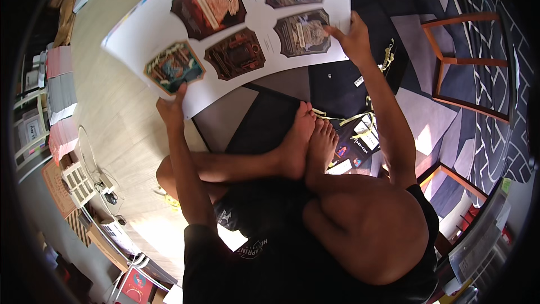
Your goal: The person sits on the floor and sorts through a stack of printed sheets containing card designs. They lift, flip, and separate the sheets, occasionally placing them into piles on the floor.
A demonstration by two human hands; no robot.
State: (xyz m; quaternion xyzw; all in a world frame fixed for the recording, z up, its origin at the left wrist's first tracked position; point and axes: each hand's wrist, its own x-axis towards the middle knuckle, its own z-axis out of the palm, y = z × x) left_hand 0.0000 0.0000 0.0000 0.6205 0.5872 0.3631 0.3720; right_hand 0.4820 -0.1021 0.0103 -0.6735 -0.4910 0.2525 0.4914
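Seated figure, legs crossed on the floor, viewed from above. We hold a large white printed sheet (pixel 236 34) in the air before us, over the wooden floor (pixel 118 118) and the edge of a dark patterned rug (pixel 416 118). It carries several dark shield-shaped label designs and bows downward between our two grips.

Risk, as we judge it: the sheet is wide and thin and is held only at two points of its near edge, so the sagging middle could crease or the paper tear at a pinch point if the hands pull apart or twist. A slack grip would let it slide down onto our feet (pixel 309 141).

Our left hand (pixel 171 110) is closed on the lower left corner, thumb on the printed face beside a teal label. Our right hand (pixel 351 36) pinches the lower right edge, fingers partly spread over the paper. Cut label pieces (pixel 360 135) lie on the rug near the feet, and a wooden chair frame (pixel 467 62) stands well apart at right.
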